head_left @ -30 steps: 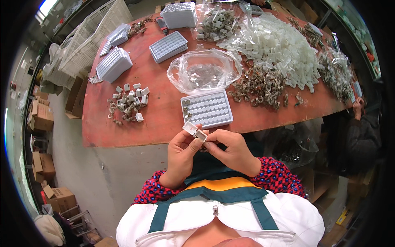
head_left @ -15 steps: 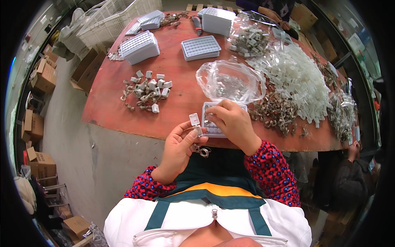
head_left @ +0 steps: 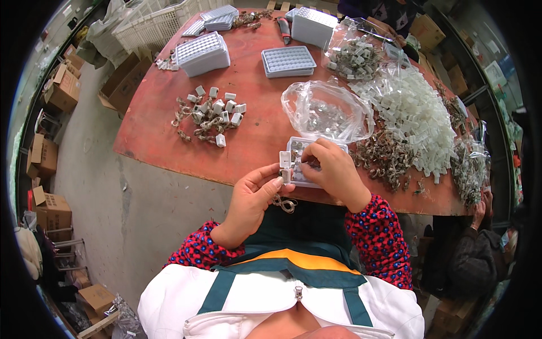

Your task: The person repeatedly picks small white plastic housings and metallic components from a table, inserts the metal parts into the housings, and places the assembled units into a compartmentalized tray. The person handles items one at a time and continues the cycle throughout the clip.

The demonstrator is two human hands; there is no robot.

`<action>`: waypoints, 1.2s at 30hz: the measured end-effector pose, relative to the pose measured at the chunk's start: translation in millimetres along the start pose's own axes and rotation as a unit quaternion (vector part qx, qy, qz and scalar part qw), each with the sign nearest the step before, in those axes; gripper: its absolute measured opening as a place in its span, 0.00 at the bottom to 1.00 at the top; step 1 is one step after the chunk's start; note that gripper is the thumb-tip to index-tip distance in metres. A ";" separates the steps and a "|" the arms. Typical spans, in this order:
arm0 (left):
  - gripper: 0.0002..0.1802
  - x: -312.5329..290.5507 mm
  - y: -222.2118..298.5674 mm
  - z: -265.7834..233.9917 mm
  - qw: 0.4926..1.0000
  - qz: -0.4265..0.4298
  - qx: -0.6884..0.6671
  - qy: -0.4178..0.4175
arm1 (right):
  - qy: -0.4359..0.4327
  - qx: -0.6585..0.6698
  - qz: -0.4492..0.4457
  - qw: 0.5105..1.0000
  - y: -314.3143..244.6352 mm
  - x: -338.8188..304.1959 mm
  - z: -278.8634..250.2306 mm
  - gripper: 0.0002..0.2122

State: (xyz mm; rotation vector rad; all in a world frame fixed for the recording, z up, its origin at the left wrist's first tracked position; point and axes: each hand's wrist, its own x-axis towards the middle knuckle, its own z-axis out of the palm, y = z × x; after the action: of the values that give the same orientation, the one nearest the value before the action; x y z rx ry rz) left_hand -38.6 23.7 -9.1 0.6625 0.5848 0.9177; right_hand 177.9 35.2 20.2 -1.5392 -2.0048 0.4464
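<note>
One small white plastic clip [head_left: 285, 160] sits pinched between the thumb and fingers of the left hand [head_left: 254, 195], standing roughly upright with its long axis pointing away from the person, just above the fingertips. A thin metal ring or wire piece [head_left: 285, 203] dangles below that hand. Immediately to the right of the clip lies the compartment tray [head_left: 297, 148], partly covered by the right hand [head_left: 330, 169], whose fingers curl down onto the tray's cells; whether they grip a small part cannot be told. The right hand is the nearer one to the tray, the left the only one holding the clip, and the two hands almost touch. Both forearms, in red patterned sleeves, come up from the lower edge, with wrists bent inward toward each other.

Beyond the right hand rests an open clear plastic bag [head_left: 327, 110] of small parts. Farther right spreads a heap of white pieces [head_left: 418, 116] and a pile of darker metal clips [head_left: 387, 158]. Left of the left hand, well apart, lies a loose cluster of assembled clips [head_left: 212, 113] on the red table [head_left: 158, 135].
</note>
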 end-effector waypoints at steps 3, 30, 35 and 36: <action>0.23 -0.3 -1.6 1.8 0.999 0.016 0.029 0.006 | 0.015 0.066 0.020 0.998 -2.5 -8.3 -1.9 0.06; 0.20 -6.5 -12.6 3.0 0.991 0.038 0.126 0.037 | 0.114 0.081 -0.095 0.986 -34.4 -41.5 18.6 0.06; 0.20 -3.3 -6.8 -5.6 0.991 0.030 0.116 0.064 | 0.101 0.098 0.006 0.990 -17.6 -19.7 15.3 0.08; 0.20 -3.5 -6.2 -5.4 0.990 0.028 0.121 0.065 | 0.136 0.056 -0.005 0.989 -11.8 -12.8 16.0 0.08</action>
State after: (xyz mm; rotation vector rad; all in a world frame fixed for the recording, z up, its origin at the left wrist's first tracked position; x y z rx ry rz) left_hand -40.9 19.4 -16.6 0.8444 0.8060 0.9555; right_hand 161.3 20.9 11.5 -1.4356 -1.7476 0.3204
